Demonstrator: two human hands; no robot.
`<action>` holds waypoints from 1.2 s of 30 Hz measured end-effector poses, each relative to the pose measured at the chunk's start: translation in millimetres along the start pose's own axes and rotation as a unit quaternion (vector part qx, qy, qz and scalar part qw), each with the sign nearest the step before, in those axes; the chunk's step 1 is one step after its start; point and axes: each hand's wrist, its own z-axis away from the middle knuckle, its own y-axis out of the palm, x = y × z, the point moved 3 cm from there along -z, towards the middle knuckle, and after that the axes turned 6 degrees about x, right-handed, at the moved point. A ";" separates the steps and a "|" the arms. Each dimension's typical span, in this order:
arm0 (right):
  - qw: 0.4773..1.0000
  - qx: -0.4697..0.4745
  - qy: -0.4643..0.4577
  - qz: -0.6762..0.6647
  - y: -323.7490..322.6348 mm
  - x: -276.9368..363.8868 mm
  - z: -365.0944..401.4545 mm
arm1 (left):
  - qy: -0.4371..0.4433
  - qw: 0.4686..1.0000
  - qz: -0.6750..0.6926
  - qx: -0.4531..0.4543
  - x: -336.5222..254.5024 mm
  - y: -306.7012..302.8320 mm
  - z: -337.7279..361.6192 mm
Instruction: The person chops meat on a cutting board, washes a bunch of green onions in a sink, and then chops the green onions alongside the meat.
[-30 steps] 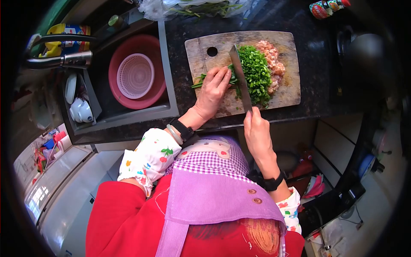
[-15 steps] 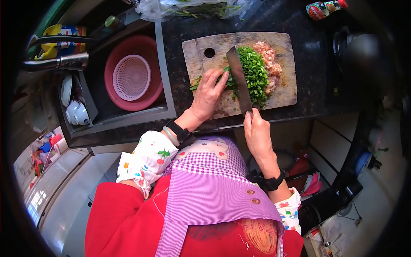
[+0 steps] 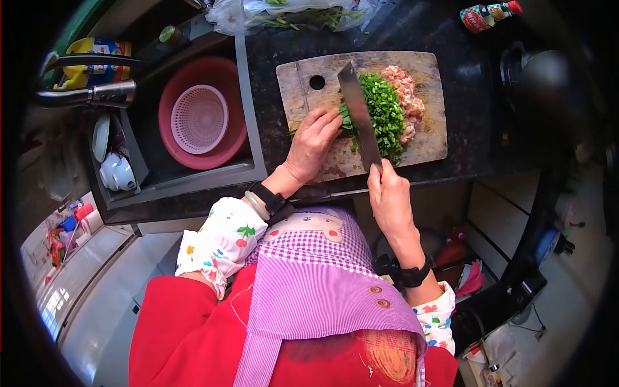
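Note:
On a worn wooden cutting board (image 3: 300, 97) lie chopped green stalks (image 3: 385, 116), with minced meat (image 3: 406, 97) along their right side. My right hand (image 3: 391, 197) grips the handle of a cleaver (image 3: 358, 113), whose blade points away from me along the left edge of the chopped pile. Just left of the blade, my left hand (image 3: 314, 138) is closed over uncut green stalks (image 3: 346, 119), its fingertips close to the blade. My palm hides part of the stalks.
Left of the board is a sink with a red basin (image 3: 169, 132) holding a pink strainer (image 3: 200, 119), a faucet (image 3: 116, 94) and white bowls (image 3: 117, 171). A plastic bag (image 3: 232, 18) of greens lies behind the board, a sauce bottle (image 3: 480, 18) at back right.
The cleaver has shifted slightly left and away from me with my right hand. My left hand stays on the stalks, its fingers slightly moved.

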 end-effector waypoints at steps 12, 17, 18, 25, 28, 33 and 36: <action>0.998 -0.047 -0.026 -0.022 11.1 -1.2 -30.2 | 0.008 1.000 -0.023 0.012 -5.3 -6.1 -1.5; 0.999 0.010 0.037 0.002 -2.6 -1.3 9.9 | 0.009 0.999 -0.018 0.029 0.1 -3.9 2.7; 0.998 0.028 0.044 0.021 -0.7 -3.5 13.8 | 0.007 0.999 -0.018 0.029 0.7 -4.5 2.1; 0.999 -0.029 -0.005 0.042 22.8 -2.6 -32.1 | 0.001 0.999 0.014 0.029 1.8 -1.9 2.6; 0.997 -0.062 -0.052 0.005 21.7 -15.0 -40.8 | 0.012 0.999 0.018 0.034 2.1 -6.5 1.1; 0.996 -0.020 0.044 -0.073 11.9 -14.7 -10.6 | 0.001 0.998 0.061 0.004 3.4 -10.3 1.1; 0.998 -0.026 0.011 -0.048 3.9 -2.1 8.3 | 0.013 0.998 0.066 -0.007 3.9 -9.0 0.8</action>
